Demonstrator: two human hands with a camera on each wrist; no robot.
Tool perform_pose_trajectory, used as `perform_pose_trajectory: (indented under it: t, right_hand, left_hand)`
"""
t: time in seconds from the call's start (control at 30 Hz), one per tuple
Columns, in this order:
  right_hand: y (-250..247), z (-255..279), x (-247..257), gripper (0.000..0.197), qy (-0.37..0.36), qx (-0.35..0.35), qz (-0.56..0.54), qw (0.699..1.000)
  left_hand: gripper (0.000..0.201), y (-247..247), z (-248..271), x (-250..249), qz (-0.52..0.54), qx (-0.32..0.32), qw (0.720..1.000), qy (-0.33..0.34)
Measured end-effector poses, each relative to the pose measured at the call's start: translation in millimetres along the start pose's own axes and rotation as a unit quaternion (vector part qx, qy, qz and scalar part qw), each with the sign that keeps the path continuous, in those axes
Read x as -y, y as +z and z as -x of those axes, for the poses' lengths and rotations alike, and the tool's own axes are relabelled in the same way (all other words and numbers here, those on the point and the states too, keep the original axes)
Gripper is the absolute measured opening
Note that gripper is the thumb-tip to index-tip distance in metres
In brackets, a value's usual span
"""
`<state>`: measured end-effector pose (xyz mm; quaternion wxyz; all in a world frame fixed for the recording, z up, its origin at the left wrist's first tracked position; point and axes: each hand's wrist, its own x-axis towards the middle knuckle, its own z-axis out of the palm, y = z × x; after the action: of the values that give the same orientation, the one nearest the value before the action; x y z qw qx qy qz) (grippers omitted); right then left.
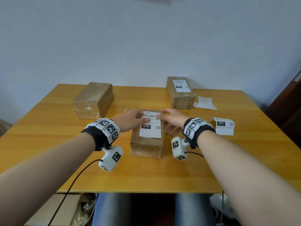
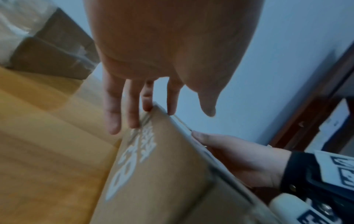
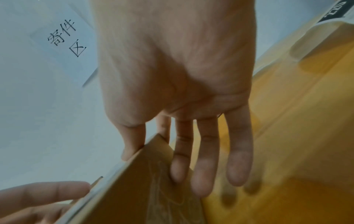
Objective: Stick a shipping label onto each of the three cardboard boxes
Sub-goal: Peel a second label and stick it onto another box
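Note:
The middle cardboard box (image 1: 145, 145) lies on the table with a white "070" shipping label (image 1: 150, 129) on its top. My left hand (image 1: 140, 117) and right hand (image 1: 164, 118) both rest on the label's far end, meeting near its barcode. In the left wrist view my left hand (image 2: 168, 112) has straight fingers touching the box's (image 2: 153, 174) far corner. My right hand (image 3: 172, 159) lays its thumb on the box top (image 3: 134, 189), fingers straight down the side. A labelled box (image 1: 180, 93) stands back right. The back-left box (image 1: 93, 99) shows no label.
A loose "220" label (image 1: 224, 125) lies on the yellow wooden table (image 1: 162, 173) right of my right wrist. Crumpled white backing paper (image 1: 205, 103) sits beside the back-right box. A dark door frame (image 1: 286, 103) borders the right. Cables hang from both wrist cameras.

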<state>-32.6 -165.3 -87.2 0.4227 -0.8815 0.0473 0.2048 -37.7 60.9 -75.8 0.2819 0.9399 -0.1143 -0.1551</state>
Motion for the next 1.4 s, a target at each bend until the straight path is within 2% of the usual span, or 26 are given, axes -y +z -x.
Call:
perform_pose_trajectory:
  t: [0.13, 0.23, 0.43, 0.6, 0.63, 0.7, 0.77, 0.83, 1.0, 1.1, 1.17, 1.3, 1.4]
  right_hand:
    - [-2, 9, -2, 0.043, 0.009, -0.042, -0.001, 0.999]
    - [-8, 19, -4, 0.042, 0.009, -0.083, 0.028, 0.996]
    - [-18, 19, -13, 0.049, 0.037, -0.132, 0.075, 0.988]
    - [-28, 8, -10, 0.055, 0.083, -0.117, 0.109, 0.984]
    - [-30, 5, -8, 0.059, 0.08, -0.114, 0.125, 0.982]
    - [-32, 0, -1, 0.073, 0.024, -0.123, 0.14, 0.982]
    - [-30, -2, 8, 0.088, -0.055, -0.124, 0.138, 0.981]
    - [-25, -5, 17, 0.087, -0.079, -0.096, 0.162, 0.979]
    - [-27, -11, 27, 0.053, -0.005, -0.053, 0.191, 0.98]
    - [-31, -12, 32, 0.061, 0.057, -0.01, 0.172, 0.983]
    - [-28, -15, 31, 0.064, 0.064, -0.001, 0.168, 0.984]
    - [-23, -19, 28, 0.072, 0.054, -0.055, 0.157, 0.985]
    - [-25, -21, 26, 0.094, 0.063, -0.081, 0.105, 0.989]
  left_hand:
    - [0.086, 9, 9, -21, -0.093, 0.043, 0.995, -0.012]
    - [0.106, 18, 9, -28, -0.134, 0.053, 0.99, -0.014]
    - [0.102, 36, 13, -44, -0.227, 0.027, 0.974, 0.006]
    - [0.073, 24, 0, -33, -0.264, 0.014, 0.964, 0.038]
    - [0.069, 20, -3, -27, -0.265, 0.012, 0.963, 0.045]
    - [0.072, 12, -10, -15, -0.26, 0.007, 0.964, 0.055]
    - [0.083, 6, -16, -4, -0.247, -0.008, 0.967, 0.06]
    - [0.085, 0, -22, 4, -0.231, -0.024, 0.97, 0.066]
    - [0.053, -10, -29, 6, -0.097, -0.016, 0.995, 0.027]
    - [0.039, -14, -33, 6, 0.049, -0.002, 0.999, -0.002]
    - [0.036, -10, -36, 10, 0.151, 0.02, 0.988, -0.004]
    - [0.033, -3, -38, 12, 0.191, 0.058, 0.979, 0.029]
    - [0.038, -2, -38, 10, 0.191, 0.073, 0.978, 0.044]
